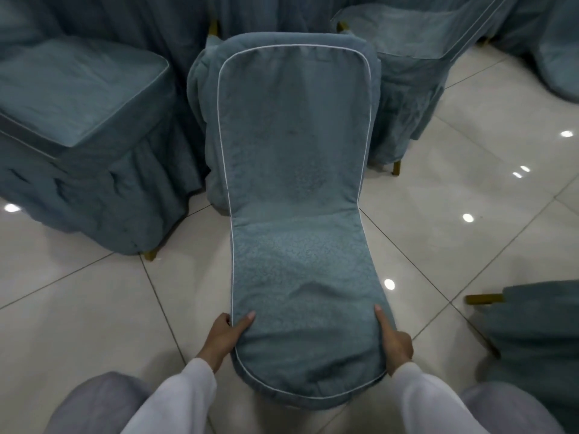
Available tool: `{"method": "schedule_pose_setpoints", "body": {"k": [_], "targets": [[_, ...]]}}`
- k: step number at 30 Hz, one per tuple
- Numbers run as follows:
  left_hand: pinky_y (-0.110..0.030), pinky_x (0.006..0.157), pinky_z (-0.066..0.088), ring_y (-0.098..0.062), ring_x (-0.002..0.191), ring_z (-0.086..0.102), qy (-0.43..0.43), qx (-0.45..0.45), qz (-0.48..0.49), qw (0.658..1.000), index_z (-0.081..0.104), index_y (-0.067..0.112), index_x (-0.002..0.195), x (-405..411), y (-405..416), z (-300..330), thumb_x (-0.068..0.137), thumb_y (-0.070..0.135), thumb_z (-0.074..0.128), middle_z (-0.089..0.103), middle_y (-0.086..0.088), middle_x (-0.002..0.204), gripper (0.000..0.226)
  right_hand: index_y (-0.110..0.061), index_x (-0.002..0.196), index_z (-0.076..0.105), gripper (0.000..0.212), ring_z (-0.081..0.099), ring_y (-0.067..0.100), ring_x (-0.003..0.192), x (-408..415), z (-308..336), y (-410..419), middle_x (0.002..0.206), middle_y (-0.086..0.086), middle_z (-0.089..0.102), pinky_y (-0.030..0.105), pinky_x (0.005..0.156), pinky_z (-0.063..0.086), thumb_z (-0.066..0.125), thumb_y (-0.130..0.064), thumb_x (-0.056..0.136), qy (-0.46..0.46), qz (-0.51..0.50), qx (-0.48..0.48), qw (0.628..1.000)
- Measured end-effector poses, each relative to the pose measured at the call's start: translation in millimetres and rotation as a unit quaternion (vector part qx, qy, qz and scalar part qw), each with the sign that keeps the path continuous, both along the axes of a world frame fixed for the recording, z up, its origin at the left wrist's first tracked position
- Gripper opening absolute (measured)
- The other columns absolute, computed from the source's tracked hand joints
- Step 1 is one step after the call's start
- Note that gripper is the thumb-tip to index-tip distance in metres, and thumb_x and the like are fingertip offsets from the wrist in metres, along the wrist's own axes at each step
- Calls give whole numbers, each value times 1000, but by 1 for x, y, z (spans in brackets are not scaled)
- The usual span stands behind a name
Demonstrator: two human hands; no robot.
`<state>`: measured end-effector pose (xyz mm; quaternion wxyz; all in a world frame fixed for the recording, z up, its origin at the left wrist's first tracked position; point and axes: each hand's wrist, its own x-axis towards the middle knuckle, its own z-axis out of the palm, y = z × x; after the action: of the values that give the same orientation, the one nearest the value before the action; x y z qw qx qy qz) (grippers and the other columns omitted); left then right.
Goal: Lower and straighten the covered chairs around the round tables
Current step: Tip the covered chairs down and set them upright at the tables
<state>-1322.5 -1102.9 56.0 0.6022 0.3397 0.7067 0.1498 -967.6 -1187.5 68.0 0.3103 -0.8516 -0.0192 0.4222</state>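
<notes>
- While tilted toward camera, gripped: one covered chair (pixel 294 189), left hand (pixel 224 338) and right hand (pixel 395 341) fingers clamped on backrest top.
- Three more chairs: ten o'clock (pixel 84 120), one o'clock (pixel 407 73), four o'clock (pixel 539 346).
- Draped tablecloth (pixel 141 23) at twelve.

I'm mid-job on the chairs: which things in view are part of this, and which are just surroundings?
In the job:
- tilted covered chair, backrest top held by left hand and right hand
- left chair and right chair, seats toward the draped table

Just there:
- tiled floor
- another covered chair at right edge
</notes>
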Motion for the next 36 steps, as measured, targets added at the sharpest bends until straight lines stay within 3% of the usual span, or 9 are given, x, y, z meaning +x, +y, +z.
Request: {"method": "schedule_pose_setpoints", "body": {"k": [4, 7, 10, 17, 23, 27, 30, 36], "targets": [[-22, 71, 57, -14, 88, 72, -35, 19, 17, 999, 66, 12, 113, 7, 5, 90, 81, 53, 77, 73, 4, 101, 53, -14, 105, 63, 92, 65, 35, 93, -4, 92, 8, 102, 8, 66, 49, 92, 56, 61, -95, 62, -68, 31, 10, 997], [-25, 78, 55, -16, 88, 70, -29, 8, 35, 999, 66, 12, 115, 7, 4, 153, 84, 52, 75, 71, 0, 101, 51, -19, 92, 65, 75, 65, 30, 83, -8, 162, 8, 93, 6, 68, 48, 87, 57, 55, -91, 72, -93, 59, 20, 994], [-31, 85, 55, -22, 94, 70, -32, -15, 47, 998, 64, 9, 123, 7, -9, 205, 81, 58, 75, 71, -6, 109, 66, -19, 94, 66, 69, 64, 28, 82, -6, 228, 2, 94, 6, 69, 44, 84, 56, 56, -86, 77, -96, 63, 24, 993], [-29, 78, 53, -25, 93, 67, -68, -66, 48, 994, 59, -1, 131, 42, -40, 298, 85, 58, 68, 68, -6, 101, 75, -15, 102, 65, 58, 61, 30, 88, 31, 360, -3, 102, 8, 66, 36, 81, 46, 65, -70, 84, -137, 70, 33, 988], [-36, 89, 53, -29, 96, 66, -14, -59, 89, 994, 61, 0, 129, 52, -64, 316, 82, 75, 58, 68, -13, 111, 89, -19, 95, 70, 77, 67, 30, 86, 31, 388, -14, 94, 3, 71, 48, 90, 56, 62, -89, 63, -172, 67, 1, 983], [-41, 97, 52, -31, 100, 65, 11, -51, 92, 994, 63, 3, 128, 42, -85, 325, 78, 82, 55, 68, -17, 122, 94, -14, 99, 71, 70, 67, 31, 86, 17, 398, -31, 95, 7, 73, 42, 84, 58, 72, -78, 71, -174, 70, 16, 982], [-41, 97, 52, -31, 100, 65, 28, -51, 95, 994, 65, 4, 125, 31, -103, 332, 75, 85, 55, 69, -16, 121, 96, -15, 96, 69, 72, 67, 31, 84, 9, 400, -46, 93, 7, 71, 43, 81, 57, 70, -81, 69, -176, 74, 5, 981], [-41, 97, 53, -31, 102, 67, 49, -51, 94, 993, 70, 7, 120, -11, -131, 355, 70, 87, 56, 71, -14, 116, 96, -15, 89, 62, 54, 64, 32, 83, -34, 408, -83, 94, 12, 68, 39, 77, 53, 74, -67, 78, -163, 85, 2, 983]]}}
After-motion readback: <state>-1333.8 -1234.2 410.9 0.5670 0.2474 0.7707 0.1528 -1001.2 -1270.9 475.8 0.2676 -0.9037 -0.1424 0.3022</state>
